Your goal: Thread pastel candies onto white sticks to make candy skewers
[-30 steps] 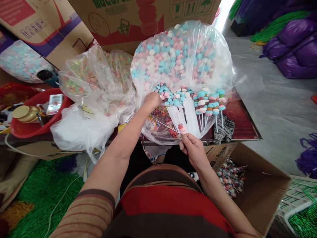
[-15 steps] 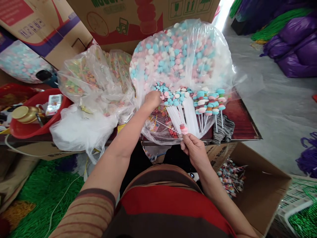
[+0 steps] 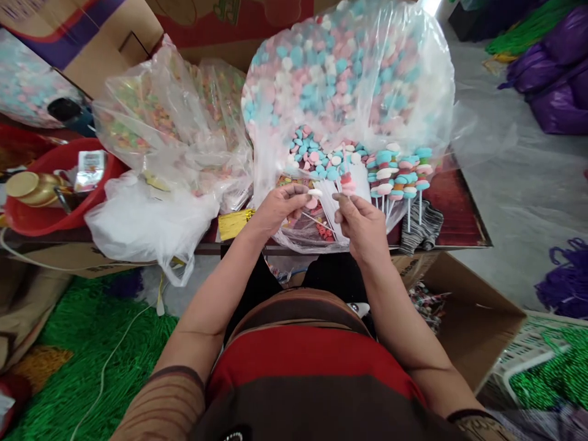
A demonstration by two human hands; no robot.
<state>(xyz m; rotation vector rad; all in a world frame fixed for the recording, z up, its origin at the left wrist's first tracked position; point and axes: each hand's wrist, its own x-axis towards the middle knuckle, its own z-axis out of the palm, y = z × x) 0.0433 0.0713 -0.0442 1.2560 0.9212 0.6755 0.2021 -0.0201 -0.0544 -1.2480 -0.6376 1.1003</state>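
Between thumb and fingers my left hand (image 3: pixel 285 207) pinches white and pink candies (image 3: pixel 314 197), just left of some white sticks (image 3: pixel 331 211). To its right my right hand (image 3: pixel 362 223) is closed on a stick that bears red and pink candies (image 3: pixel 348 184); the stick itself is mostly hidden. Behind both hands, loose blue, pink and white candies (image 3: pixel 316 156) lie at the mouth of a big clear bag (image 3: pixel 340 73). Several finished-looking candy skewers (image 3: pixel 404 174) rest to the right on a striped grey glove (image 3: pixel 422 226).
Clear bags of orange and green candies (image 3: pixel 156 116) and a red basin (image 3: pixel 27 214) are at the left. A gold packet (image 3: pixel 234 224) lies at the table edge. Below right stands an open cardboard box (image 3: pixel 478 324) with wrapped items, beside a white crate (image 3: pixel 505 361).
My left hand has come back from the loose candies toward my right hand, now with candies in its fingers. My right hand has risen slightly with its stick. The view has shifted a little.
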